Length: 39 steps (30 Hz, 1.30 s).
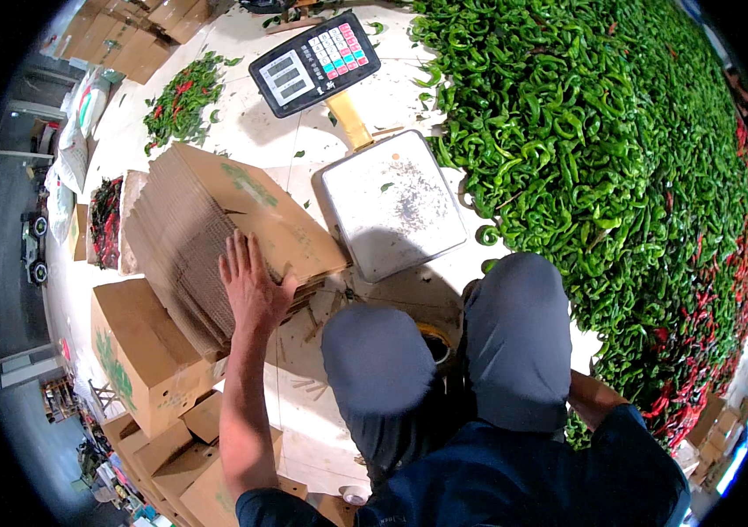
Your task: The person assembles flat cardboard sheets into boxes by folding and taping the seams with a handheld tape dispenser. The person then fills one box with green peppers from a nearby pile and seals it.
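My left hand (255,281) lies with its fingers spread on a leaning stack of flattened cardboard boxes (247,189), touching the edges of the sheets. The stack stands on the pale floor, to the left of a platform scale (393,206). Dark specks and a small leaf lie on the scale's white plate. A yellow post joins it to a black display and keypad unit (314,63). Of my right arm only the forearm (598,400) shows, beside my right knee; the hand itself is hidden behind the leg.
A large heap of green peppers (567,140) fills the right side, with red ones along its far right edge. A smaller pepper pile (185,101) lies at the upper left. Opened cartons (150,351) stand at the lower left; white sacks (75,140) lean behind.
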### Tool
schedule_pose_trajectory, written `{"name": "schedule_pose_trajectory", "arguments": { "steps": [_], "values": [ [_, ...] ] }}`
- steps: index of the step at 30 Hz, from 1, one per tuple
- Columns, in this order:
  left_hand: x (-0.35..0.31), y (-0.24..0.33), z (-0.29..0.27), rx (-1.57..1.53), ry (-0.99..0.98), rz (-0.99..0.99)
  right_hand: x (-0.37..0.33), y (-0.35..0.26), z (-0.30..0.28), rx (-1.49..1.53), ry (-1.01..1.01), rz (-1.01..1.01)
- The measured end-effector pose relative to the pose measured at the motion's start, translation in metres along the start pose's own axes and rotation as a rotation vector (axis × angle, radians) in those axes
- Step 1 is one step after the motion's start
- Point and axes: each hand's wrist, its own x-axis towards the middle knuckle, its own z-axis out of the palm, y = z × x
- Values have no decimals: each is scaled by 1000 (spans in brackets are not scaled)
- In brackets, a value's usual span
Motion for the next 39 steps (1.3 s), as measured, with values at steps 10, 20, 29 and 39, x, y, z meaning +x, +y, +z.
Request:
{"name": "schedule_pose_trajectory", "arguments": {
  "steps": [10,20,29,39],
  "values": [
    [-8,7,0,-164,159,162,-30,-36,-138,250,442,-83],
    [0,-20,4,-39,90,12,-53,-72,-144,249,429,-189],
    [-2,-30,2,5,120,71,-58,-23,-111,216,309,-32],
    [-6,7,3,49,185,36,-65,-40,-117,235,317,-88]
  ]
}}
